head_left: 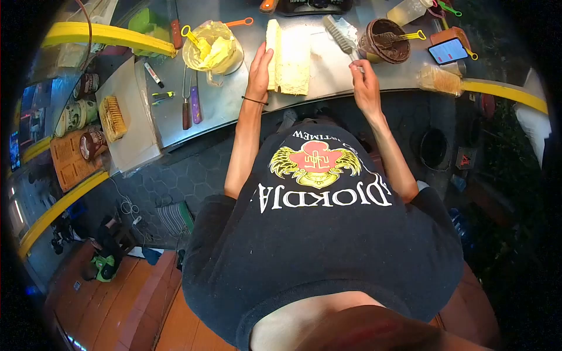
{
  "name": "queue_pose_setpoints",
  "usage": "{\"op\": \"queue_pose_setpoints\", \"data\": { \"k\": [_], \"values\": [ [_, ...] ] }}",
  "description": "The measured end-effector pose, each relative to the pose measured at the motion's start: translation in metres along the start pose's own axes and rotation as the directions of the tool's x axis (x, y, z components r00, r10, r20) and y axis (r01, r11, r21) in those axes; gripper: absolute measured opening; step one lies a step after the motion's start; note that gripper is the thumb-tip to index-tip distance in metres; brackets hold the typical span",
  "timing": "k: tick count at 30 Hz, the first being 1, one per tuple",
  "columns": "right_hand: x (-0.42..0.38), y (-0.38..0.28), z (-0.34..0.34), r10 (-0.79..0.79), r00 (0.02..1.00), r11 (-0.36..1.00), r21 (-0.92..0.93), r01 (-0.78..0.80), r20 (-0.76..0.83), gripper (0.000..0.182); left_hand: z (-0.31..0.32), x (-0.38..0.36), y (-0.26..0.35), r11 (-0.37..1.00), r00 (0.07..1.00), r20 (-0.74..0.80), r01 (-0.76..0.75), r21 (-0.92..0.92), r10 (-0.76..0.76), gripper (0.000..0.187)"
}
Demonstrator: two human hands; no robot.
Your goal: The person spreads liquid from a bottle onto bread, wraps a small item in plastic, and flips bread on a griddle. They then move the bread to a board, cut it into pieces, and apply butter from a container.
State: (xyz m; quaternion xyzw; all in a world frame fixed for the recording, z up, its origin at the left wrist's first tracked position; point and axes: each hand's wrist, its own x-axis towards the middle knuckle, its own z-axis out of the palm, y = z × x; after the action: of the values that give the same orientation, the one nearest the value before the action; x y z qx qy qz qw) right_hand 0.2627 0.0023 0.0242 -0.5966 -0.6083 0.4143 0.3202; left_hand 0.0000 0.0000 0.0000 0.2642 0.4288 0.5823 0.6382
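A split, pale yellow loaf of bread (293, 61) lies opened on the metal counter in front of me. My left hand (259, 73) rests against the loaf's left side, its fingers stretched along the edge. In my right hand (365, 82) is the handle of a serrated tool (341, 36), its fingers closed round it; the tool's far end lies over a whitish crumpled piece. Beside that hand stands a tub of brown spread (385, 42) with a yellow-handled utensil in it. To the left of the loaf is a clear pitcher of yellow spread (213, 52).
A knife with a purple handle (195, 105) and a brown-handled tool (187, 111) lie left of the loaf. Farther left are a marker (153, 75) and a brush (112, 118). At the right are a phone (449, 51) and a wrapped loaf (439, 79).
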Motion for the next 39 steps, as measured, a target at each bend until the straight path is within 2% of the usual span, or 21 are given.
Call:
{"op": "queue_pose_setpoints", "data": {
  "k": [2,5,6,9,12,15,17,18,19,21,23,25,27,28,29,31,32,34,36,37,39],
  "values": [
    [-0.013,-0.027,0.003,-0.189,0.969,0.979,0.042,0.198,-0.162,0.021,0.001,-0.004,-0.004,1.000,1.000,-0.015,-0.006,0.004,0.006,0.056],
    [-0.021,-0.040,0.033,-0.222,0.965,0.975,-0.040,0.219,-0.140,0.018,-0.004,-0.010,0.009,0.999,1.000,0.008,-0.009,-0.040,0.009,0.052],
    [-0.019,-0.037,0.041,-0.205,0.979,0.953,-0.226,0.201,0.002,0.018,-0.005,-0.011,0.011,0.999,1.000,0.009,-0.013,-0.035,0.013,0.052],
    [-0.024,-0.035,0.050,-0.105,0.994,0.988,-0.117,0.101,-0.030,0.020,-0.004,-0.009,0.009,0.992,1.000,-0.004,-0.012,-0.124,0.012,0.050],
    [-0.018,-0.036,0.043,-0.108,0.994,0.971,-0.213,0.109,0.017,0.019,-0.009,-0.009,0.003,0.992,1.000,-0.002,0.011,-0.129,-0.012,0.052],
    [-0.009,-0.050,0.036,-0.365,0.925,0.931,-0.038,0.363,-0.104,0.021,-0.032,0.011,-0.036,0.999,0.990,-0.139,0.005,-0.052,-0.012,0.053],
    [0.000,-0.088,0.022,-0.108,0.982,0.991,0.089,0.095,0.157,0.023,-0.031,0.010,-0.038,0.998,0.992,-0.122,-0.024,-0.060,0.017,0.055],
    [0.005,-0.113,0.025,-0.158,0.966,0.986,0.076,0.145,0.206,0.022,-0.022,0.002,-0.024,0.995,0.996,-0.080,-0.043,-0.088,0.036,0.056],
    [0.014,-0.140,0.029,-0.199,0.940,0.977,-0.012,0.211,0.278,0.021,-0.012,-0.003,-0.010,0.992,0.998,-0.030,-0.060,-0.114,0.057,0.057],
    [0.034,-0.183,0.058,-0.535,0.763,0.818,-0.003,0.575,0.363,0.022,-0.020,-0.002,-0.018,0.989,0.998,0.027,-0.060,-0.139,0.065,0.057],
    [0.053,-0.232,0.100,-0.538,0.680,0.743,-0.100,0.661,0.498,0.025,-0.019,-0.003,-0.021,0.991,0.999,-0.018,-0.053,-0.123,0.051,0.057],
    [0.071,-0.272,0.161,-0.614,0.536,0.623,-0.061,0.780,0.579,0.030,-0.020,-0.006,-0.021,0.988,0.989,-0.070,-0.125,0.092,0.132,0.058],
    [0.077,-0.311,0.228,-0.515,0.489,0.605,-0.106,0.789,0.704,0.043,-0.031,0.004,-0.044,0.976,0.986,-0.023,-0.161,0.147,0.166,0.059],
    [0.102,-0.290,0.294,-0.627,0.456,0.586,-0.002,0.810,0.632,0.037,-0.031,-0.002,-0.036,0.979,0.985,-0.024,-0.165,0.117,0.169,0.059],
    [0.092,-0.315,0.315,-0.324,0.546,0.847,-0.021,0.532,0.773,0.038,-0.026,-0.010,-0.028,0.981,0.984,-0.016,-0.175,0.087,0.177,0.059],
    [0.096,-0.305,0.394,-0.161,0.719,0.986,0.136,0.094,0.676,0.030,-0.035,0.002,-0.050,0.990,0.991,-0.022,-0.130,-0.051,0.129,0.057],
    [0.100,-0.299,0.423,-0.180,0.721,0.984,0.135,0.119,0.669,0.030,-0.032,-0.009,-0.036,0.996,0.994,-0.102,-0.032,0.089,0.041,0.055],
    [0.107,-0.285,0.474,0.022,0.809,0.806,0.469,-0.362,0.588,0.019,-0.042,0.002,-0.057,0.986,0.987,-0.084,-0.129,0.108,0.138,0.054],
    [0.149,-0.256,0.549,0.068,0.874,0.781,0.520,-0.346,0.480,0.015,-0.042,0.005,-0.053,0.984,0.986,-0.078,-0.140,0.114,0.149,0.054],
    [0.143,-0.271,0.546,0.133,0.921,0.757,0.562,-0.333,0.366,0.013,-0.044,0.006,-0.052,0.983,0.985,-0.080,-0.142,0.117,0.151,0.054],
    [0.147,-0.281,0.532,0.130,0.913,0.771,0.540,-0.338,0.387,0.011,-0.045,0.008,-0.048,0.982,0.985,-0.074,-0.143,0.124,0.153,0.054]
  ]
}}
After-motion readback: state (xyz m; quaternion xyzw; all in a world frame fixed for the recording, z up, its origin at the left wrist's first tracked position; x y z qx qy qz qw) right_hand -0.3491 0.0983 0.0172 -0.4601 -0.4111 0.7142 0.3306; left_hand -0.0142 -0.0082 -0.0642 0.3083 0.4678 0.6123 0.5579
